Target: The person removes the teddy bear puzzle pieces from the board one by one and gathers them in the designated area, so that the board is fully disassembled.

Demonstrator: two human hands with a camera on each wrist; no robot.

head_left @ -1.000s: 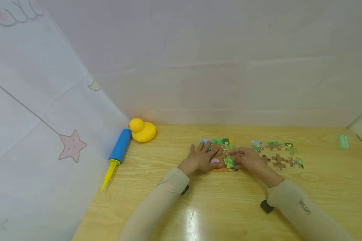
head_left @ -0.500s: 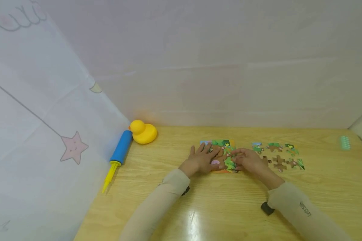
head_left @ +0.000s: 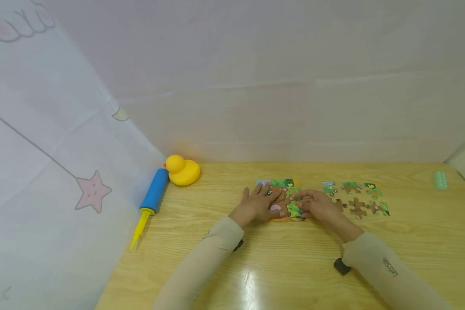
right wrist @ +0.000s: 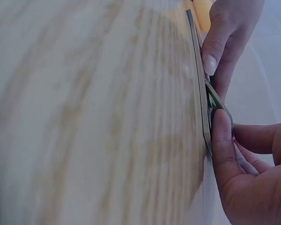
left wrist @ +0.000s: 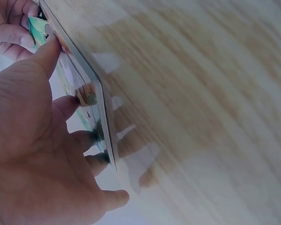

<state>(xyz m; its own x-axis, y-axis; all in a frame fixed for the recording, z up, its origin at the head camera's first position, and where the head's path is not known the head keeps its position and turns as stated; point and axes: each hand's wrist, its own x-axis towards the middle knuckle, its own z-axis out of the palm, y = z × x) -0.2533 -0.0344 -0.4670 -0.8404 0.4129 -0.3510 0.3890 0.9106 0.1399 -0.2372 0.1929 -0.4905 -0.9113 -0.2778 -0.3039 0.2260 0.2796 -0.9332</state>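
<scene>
Left hand [head_left: 257, 206]: lies across the left part of a flat, rectangular, brown-and-green printed jigsaw [head_left: 286, 204] with spread, extended fingers; presses lightly on the print without gripping. Right hand [head_left: 318, 203]: pinches a thin, flat, green-printed jigsaw piece [left wrist: 39, 29] between thumb and fingers; holds the piece at a tilt at the right side of the jigsaw. Jigsaw: rests on the wood-grain worktop [head_left: 286, 262], near the middle of the far edge. Loose, flat, brown-and-green jigsaw pieces [head_left: 357, 206]: lie to the right of the jigsaw, partly behind the right hand and wrist. Near the far right corner: light-green, studded, rectangular block [head_left: 441, 180]. At the far left corner: smooth yellow duck figure [head_left: 184, 172] with orange beak. Along the left edge, just beside the duck: blue cylinder with tapered yellow end [head_left: 155, 189].
</scene>
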